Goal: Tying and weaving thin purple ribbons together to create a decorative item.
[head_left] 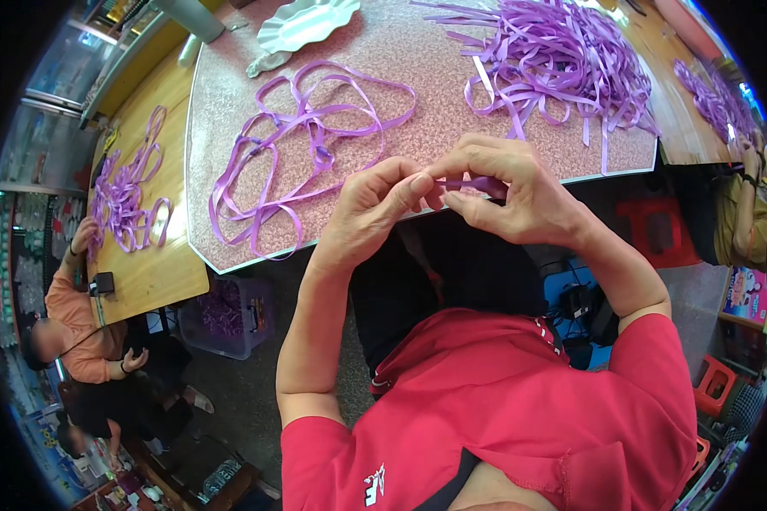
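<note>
My left hand (377, 209) and my right hand (513, 189) meet at the near edge of the speckled pink table (439, 111). Between them runs a purple ribbon (486, 185), pinched by the fingertips of both. Part of this ribbon is covered by my fingers, so its ends and any knot there cannot be made out. Left of my hands, loose loops of purple ribbon (322, 158) with a few small knots lie spread on the tabletop. Beyond my right hand rises a big tangled heap of purple ribbons (575, 64).
A white scalloped dish (311, 24) stands at the far side. On the left wooden table (166, 272) lies another ribbon bunch (123, 204), touched by a person in orange. A clear bin (249, 328) sits below. At right are a red stool (652, 232) and another person handling ribbons.
</note>
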Demonstrator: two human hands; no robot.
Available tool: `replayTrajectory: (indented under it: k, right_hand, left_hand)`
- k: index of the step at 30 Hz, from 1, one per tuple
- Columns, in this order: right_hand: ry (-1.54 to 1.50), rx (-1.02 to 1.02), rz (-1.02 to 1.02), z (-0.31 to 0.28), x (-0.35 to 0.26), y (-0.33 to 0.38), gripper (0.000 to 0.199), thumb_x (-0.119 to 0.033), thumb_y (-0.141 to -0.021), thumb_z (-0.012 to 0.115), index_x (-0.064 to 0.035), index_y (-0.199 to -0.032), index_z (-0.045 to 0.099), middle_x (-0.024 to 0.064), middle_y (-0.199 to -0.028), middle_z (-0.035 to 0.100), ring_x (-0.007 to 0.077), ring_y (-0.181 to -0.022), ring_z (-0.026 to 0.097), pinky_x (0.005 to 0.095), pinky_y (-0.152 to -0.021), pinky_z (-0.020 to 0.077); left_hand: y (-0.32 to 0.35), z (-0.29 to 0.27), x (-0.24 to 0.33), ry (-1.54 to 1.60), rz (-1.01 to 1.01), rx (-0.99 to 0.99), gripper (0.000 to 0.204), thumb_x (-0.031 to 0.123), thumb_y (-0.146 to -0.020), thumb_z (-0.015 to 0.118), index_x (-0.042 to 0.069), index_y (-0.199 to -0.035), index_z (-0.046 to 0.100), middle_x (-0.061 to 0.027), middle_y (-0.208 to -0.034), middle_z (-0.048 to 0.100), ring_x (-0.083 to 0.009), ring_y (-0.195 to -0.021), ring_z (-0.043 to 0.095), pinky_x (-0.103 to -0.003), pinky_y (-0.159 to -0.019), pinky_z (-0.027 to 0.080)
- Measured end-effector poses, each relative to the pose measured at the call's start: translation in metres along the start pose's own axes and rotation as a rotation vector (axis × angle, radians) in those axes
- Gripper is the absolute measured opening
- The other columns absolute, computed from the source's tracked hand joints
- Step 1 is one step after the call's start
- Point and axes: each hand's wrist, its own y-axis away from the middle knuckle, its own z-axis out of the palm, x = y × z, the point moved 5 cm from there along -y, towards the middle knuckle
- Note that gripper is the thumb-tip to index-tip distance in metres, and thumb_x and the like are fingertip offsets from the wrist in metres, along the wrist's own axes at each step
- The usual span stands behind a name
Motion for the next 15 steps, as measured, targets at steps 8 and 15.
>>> replayTrajectory:
  k: [8,15]
  right_hand:
    - [0.087,0.011,0.023,-0.007,-0.002,0.001,0.01,0.0,-0.081,0.071,0.0001,-0.091,0.068,0.0066,-0.08,0.064,0.017,-0.072,0.062,0.0292,-0.061,0.047]
    - [0.157,0.068,-0.111,-0.004,-0.008,-0.001,0.01,0.001,-0.079,0.073,-0.001,-0.087,0.067,0.0085,-0.079,0.064,0.0203,-0.071,0.064,0.0311,-0.06,0.0475]
  left_hand:
    - [0.006,-0.004,0.007,0.038,-0.01,-0.036,0.024,0.025,-0.101,0.058,0.002,-0.102,0.064,-0.0031,-0.095,0.067,-0.0079,-0.084,0.057,-0.023,-0.079,0.045]
    - [0.005,0.001,0.015,-0.316,0.111,0.019,0.021,0.022,-0.099,0.061,0.002,-0.1,0.066,-0.0038,-0.085,0.066,-0.0111,-0.077,0.06,-0.028,-0.069,0.047]
